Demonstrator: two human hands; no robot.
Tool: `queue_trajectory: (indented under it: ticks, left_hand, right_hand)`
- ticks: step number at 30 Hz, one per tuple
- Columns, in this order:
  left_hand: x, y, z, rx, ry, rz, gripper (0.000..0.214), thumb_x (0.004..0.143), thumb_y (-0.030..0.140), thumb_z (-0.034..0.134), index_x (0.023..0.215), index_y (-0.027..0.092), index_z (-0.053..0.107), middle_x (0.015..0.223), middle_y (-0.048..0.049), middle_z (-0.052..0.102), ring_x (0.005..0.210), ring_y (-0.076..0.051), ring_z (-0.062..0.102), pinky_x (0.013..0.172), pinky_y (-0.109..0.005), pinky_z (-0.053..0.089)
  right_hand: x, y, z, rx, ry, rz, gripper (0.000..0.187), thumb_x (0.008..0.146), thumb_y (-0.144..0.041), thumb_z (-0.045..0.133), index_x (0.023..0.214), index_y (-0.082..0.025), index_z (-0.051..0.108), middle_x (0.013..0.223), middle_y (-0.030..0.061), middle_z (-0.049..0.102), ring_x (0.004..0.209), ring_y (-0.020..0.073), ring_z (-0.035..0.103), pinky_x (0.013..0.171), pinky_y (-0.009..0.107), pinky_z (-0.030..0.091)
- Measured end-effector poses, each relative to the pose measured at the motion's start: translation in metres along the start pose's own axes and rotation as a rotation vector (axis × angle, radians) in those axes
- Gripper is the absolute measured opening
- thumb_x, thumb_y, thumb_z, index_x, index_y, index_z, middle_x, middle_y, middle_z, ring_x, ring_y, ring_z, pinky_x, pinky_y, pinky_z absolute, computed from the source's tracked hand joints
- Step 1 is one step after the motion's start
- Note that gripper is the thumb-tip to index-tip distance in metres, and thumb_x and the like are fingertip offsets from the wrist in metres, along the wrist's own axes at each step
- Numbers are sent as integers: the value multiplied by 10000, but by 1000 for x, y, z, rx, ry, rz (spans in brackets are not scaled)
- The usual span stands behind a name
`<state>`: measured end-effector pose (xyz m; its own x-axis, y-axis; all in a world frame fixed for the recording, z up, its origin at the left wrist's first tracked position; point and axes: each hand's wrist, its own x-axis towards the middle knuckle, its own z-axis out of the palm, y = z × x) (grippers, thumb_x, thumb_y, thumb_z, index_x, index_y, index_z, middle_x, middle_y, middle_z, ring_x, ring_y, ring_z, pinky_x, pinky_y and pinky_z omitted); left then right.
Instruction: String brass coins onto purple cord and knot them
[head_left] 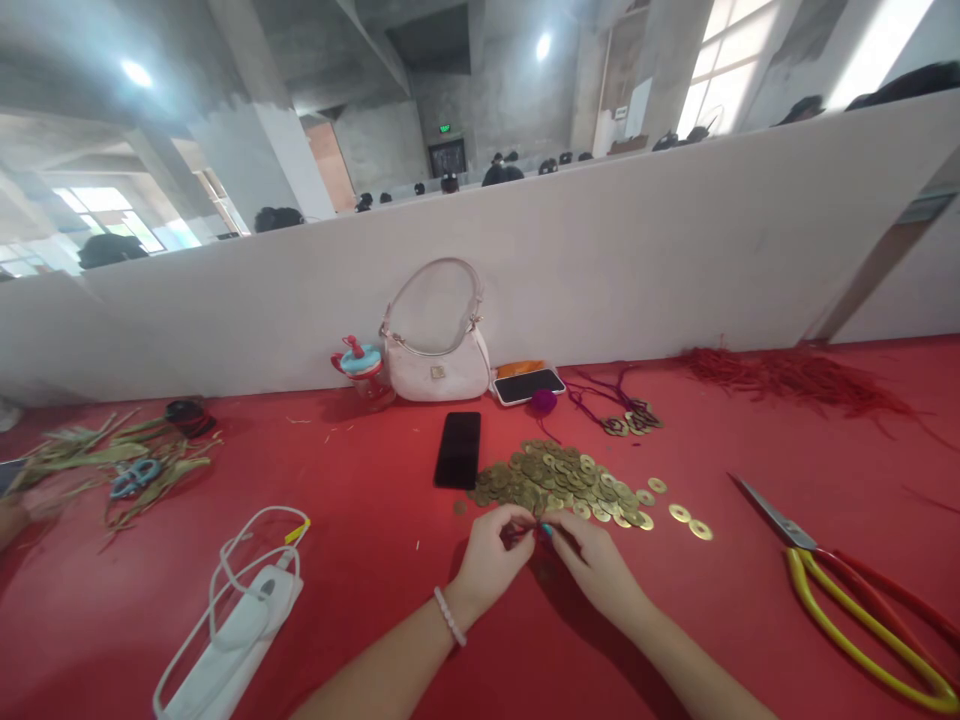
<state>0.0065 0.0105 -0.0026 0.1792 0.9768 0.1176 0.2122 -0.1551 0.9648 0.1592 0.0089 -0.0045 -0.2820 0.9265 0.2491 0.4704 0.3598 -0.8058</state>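
My left hand (491,560) and my right hand (596,565) meet at the middle of the red table (375,620), fingers pinched together on a dark red cord (525,532). The left wrist wears a pale bead bracelet. Just beyond my fingertips lies a heap of brass coins with holes (559,480), with a few loose coins (690,520) to its right. Whether a coin is on the cord between my fingers is hidden.
A black phone (458,449) lies left of the coins. At the back wall stand a pale handbag (439,355), a small cup (364,370), a second phone (529,385) and finished coin strings (626,415). Yellow-handled scissors (840,590) lie right, a white power bank with cable (240,620) left, red cords (795,375) far right.
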Motion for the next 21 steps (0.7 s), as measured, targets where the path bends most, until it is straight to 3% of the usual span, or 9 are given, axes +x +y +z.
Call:
queue_trajectory:
  ticks: [14, 21]
  left_hand:
    - [1, -10, -1, 56, 23, -8, 208, 726, 128, 551, 906, 138, 657, 882, -71, 696, 781, -160, 641, 743, -289, 521]
    - [3, -17, 0, -39, 35, -59, 272, 719, 109, 538, 975, 126, 626, 885, -78, 694, 777, -162, 648, 738, -293, 525]
  right_hand:
    - [-3, 6, 1, -59, -13, -46, 323, 786, -158, 397, 1010, -196, 626, 953, 73, 665, 879, 189, 615, 794, 346, 491]
    - [-3, 4, -1, -76, -15, -60, 334, 800, -175, 385, 1046, -197, 609, 992, 85, 657, 888, 187, 619, 782, 344, 503]
